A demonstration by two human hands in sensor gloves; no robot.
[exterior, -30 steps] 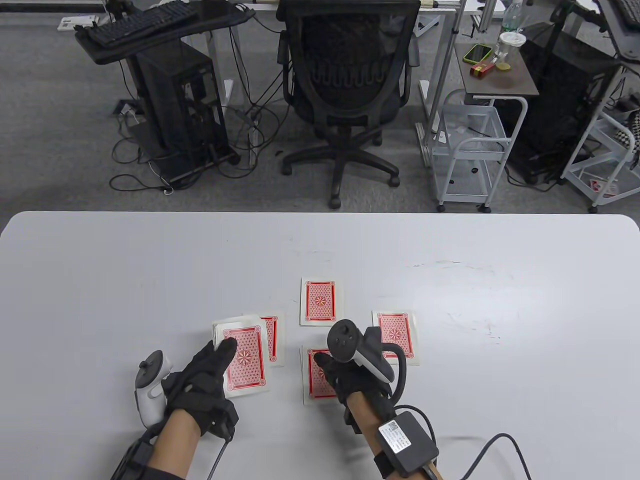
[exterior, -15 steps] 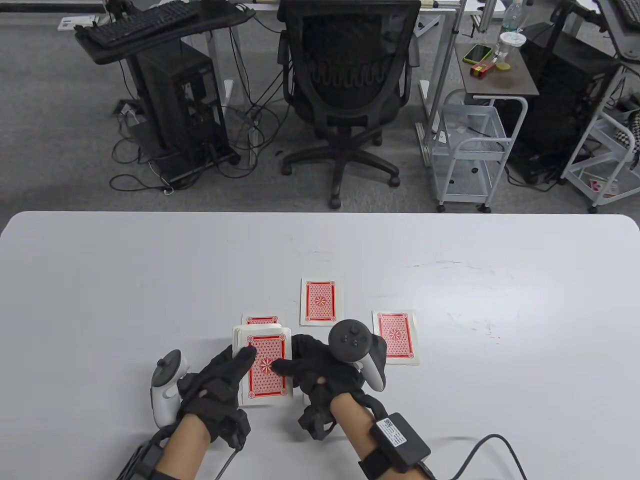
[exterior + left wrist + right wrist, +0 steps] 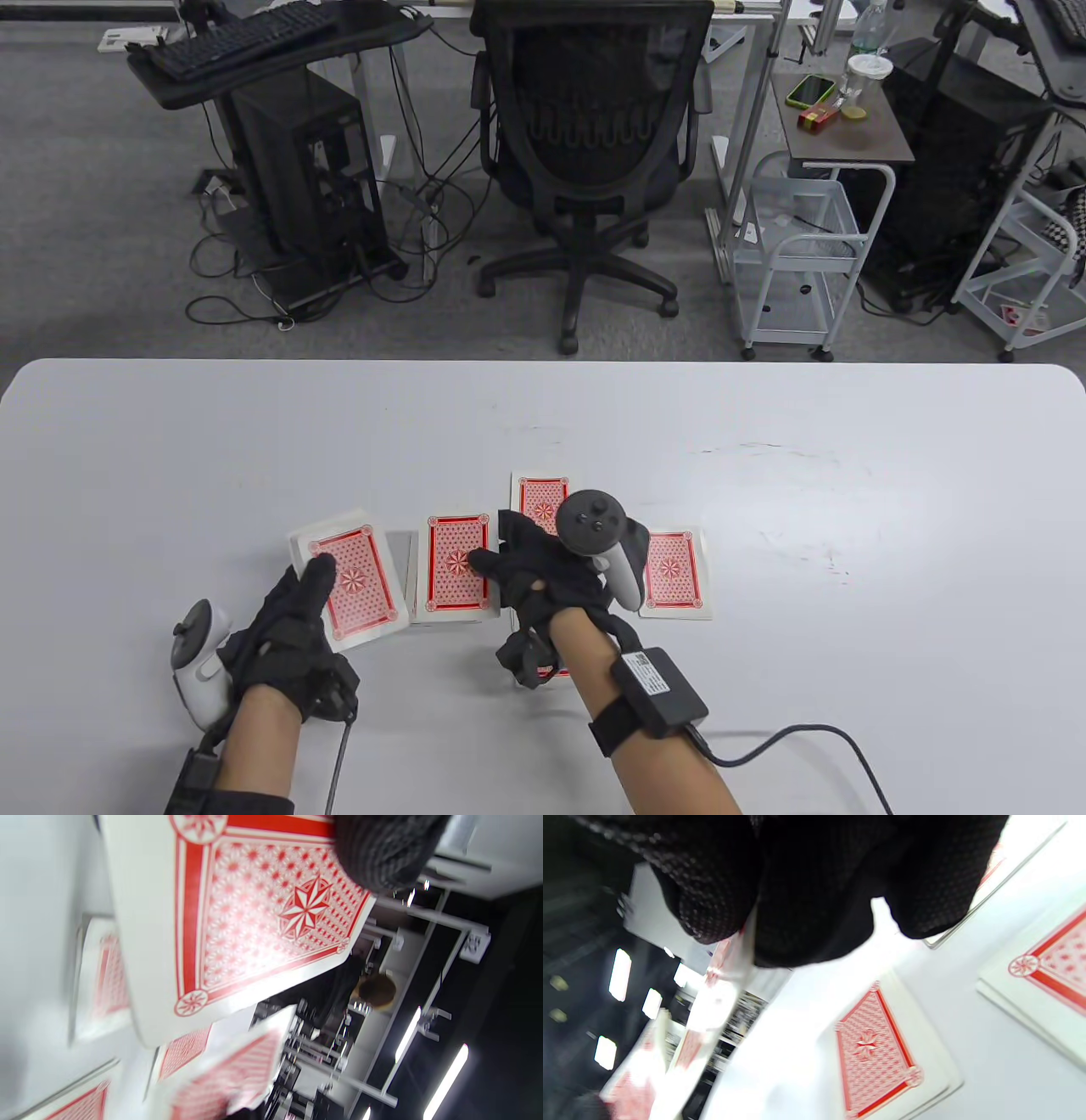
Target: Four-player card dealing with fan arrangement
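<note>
My left hand holds the red-backed deck face down at the front left, thumb on top; the deck fills the left wrist view. My right hand pinches a single card and holds it over the left dealt card, of which only a white edge shows. In the right wrist view the pinched card is edge-on between the fingers. Dealt cards lie face down at the far middle and at the right. A near one is mostly hidden under my right wrist.
The white table spreads wide to both sides and behind the cards. A cable runs from my right wrist pack across the front right. An office chair and carts stand on the floor beyond the far edge.
My right hand took the top card off the deck and carried it away from me, over the left dealt card. My left hand moved left with the deck.
</note>
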